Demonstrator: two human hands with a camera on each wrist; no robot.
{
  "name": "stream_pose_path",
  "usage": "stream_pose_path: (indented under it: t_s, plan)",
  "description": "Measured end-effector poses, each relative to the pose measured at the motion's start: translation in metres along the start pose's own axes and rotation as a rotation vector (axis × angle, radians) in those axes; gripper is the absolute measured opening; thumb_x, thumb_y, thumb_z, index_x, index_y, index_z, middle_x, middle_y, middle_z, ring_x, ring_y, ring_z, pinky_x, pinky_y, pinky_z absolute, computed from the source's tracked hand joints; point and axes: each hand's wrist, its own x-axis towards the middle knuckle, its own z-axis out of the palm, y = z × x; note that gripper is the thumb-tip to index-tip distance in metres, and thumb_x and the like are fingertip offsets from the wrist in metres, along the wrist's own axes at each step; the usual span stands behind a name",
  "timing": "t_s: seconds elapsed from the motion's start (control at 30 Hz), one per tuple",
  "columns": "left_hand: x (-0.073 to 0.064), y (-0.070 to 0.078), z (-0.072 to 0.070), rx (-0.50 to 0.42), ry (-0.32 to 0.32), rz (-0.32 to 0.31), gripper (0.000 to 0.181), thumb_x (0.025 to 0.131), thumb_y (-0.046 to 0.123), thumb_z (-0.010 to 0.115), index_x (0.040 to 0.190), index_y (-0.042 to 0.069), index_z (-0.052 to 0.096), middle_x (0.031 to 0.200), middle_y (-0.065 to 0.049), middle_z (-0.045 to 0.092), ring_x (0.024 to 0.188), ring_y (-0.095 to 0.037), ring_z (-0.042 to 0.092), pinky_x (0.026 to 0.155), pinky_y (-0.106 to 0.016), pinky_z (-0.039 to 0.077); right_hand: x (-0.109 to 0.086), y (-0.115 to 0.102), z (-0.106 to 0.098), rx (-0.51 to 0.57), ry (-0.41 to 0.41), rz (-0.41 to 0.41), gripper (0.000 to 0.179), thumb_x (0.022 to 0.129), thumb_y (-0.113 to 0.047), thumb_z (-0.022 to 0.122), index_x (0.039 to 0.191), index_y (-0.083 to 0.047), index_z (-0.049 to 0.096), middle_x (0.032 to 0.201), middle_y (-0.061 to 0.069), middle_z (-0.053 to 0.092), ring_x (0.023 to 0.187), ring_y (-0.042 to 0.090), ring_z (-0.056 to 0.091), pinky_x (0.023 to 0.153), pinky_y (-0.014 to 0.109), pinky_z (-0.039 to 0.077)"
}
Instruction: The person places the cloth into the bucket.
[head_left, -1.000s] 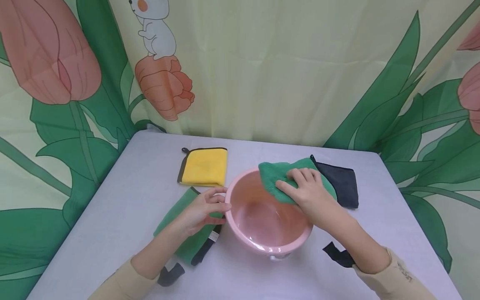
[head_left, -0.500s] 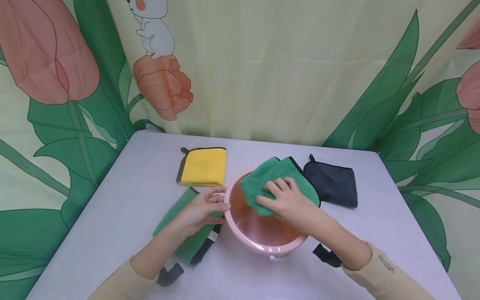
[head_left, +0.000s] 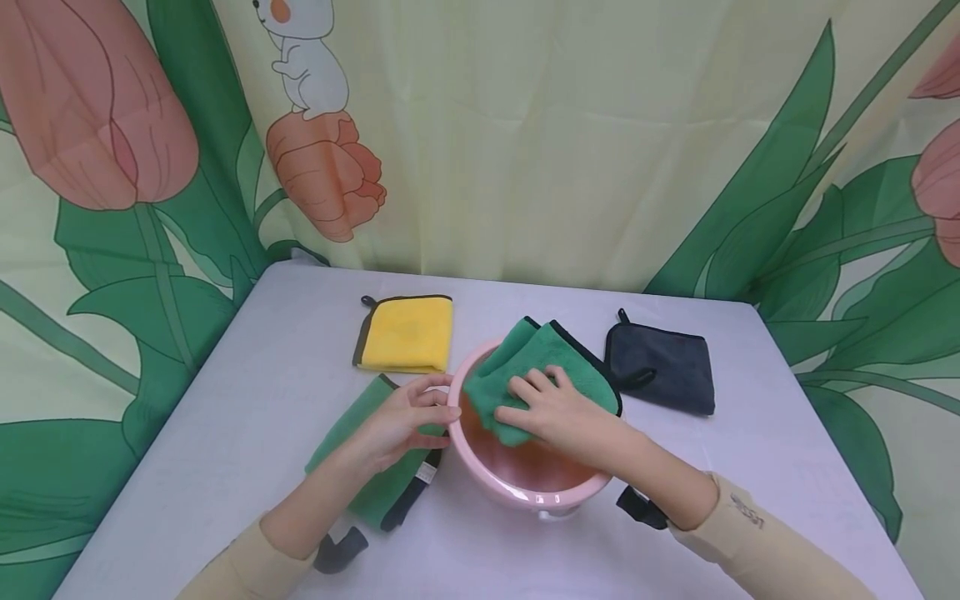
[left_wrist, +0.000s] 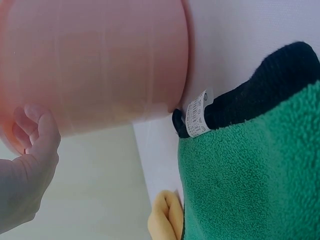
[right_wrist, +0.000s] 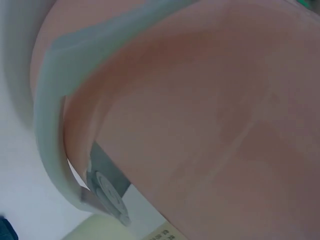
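A pink bucket (head_left: 517, 493) stands mid-table. My left hand (head_left: 401, 421) holds its left rim, with the thumb on the rim and the fingers at the outer side. In the left wrist view those curled fingers touch the bucket wall (left_wrist: 115, 65). My right hand (head_left: 558, 421) grips a folded green towel (head_left: 573, 362) with black edging, partly inside the bucket mouth and partly over the far rim. The right wrist view is mostly pink bucket surface (right_wrist: 210, 110); that hand is not seen there. Under my left forearm lies another green towel (head_left: 382, 492), with a white label.
A folded yellow towel (head_left: 408, 333) lies behind the bucket to the left. To the right sits a folded dark grey towel (head_left: 667, 371). White cloth covers the table (head_left: 225, 433), and a printed curtain (head_left: 525, 167) hangs behind it.
My right hand has moved left and slightly toward me, bringing the green towel from over the dark grey one to over the bucket mouth and down into it. The left hand stays put.
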Motion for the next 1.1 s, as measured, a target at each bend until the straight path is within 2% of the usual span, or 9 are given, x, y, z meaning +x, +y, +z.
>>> stream_pose_path:
  t_s: [0.37, 0.77, 1.1]
  plan:
    - [0.0, -0.001, 0.0, -0.005, -0.011, 0.002, 0.053, 0.082, 0.012, 0.064, 0.129, 0.005, 0.041, 0.086, -0.001, 0.06, 0.08, -0.015, 0.059, 0.083, -0.047, 0.049, 0.004, -0.002, 0.012, 0.002, -0.071, -0.033, 0.036, 0.078, -0.018, 0.071, 0.108, -0.029, 0.053, 0.099, 0.0, 0.048, 0.092, 0.018, 0.042, 0.074, 0.037, 0.04]
    - [0.0, -0.002, -0.001, -0.001, -0.012, 0.012, 0.054, 0.082, 0.013, 0.065, 0.13, 0.005, 0.04, 0.087, -0.001, 0.06, 0.079, -0.015, 0.059, 0.083, -0.049, 0.048, 0.008, -0.004, 0.013, 0.039, -0.182, -0.061, 0.038, 0.08, -0.029, 0.069, 0.115, -0.031, 0.053, 0.106, 0.0, 0.049, 0.098, 0.018, 0.042, 0.078, 0.04, 0.042]
    - [0.0, -0.001, -0.001, -0.011, -0.02, 0.009, 0.054, 0.083, 0.011, 0.063, 0.131, 0.005, 0.04, 0.087, -0.001, 0.06, 0.077, -0.015, 0.058, 0.083, -0.048, 0.049, 0.008, -0.006, 0.016, -0.032, -0.243, -0.091, 0.044, 0.077, -0.037, 0.07, 0.118, -0.032, 0.052, 0.107, -0.001, 0.049, 0.097, 0.016, 0.043, 0.08, 0.038, 0.041]
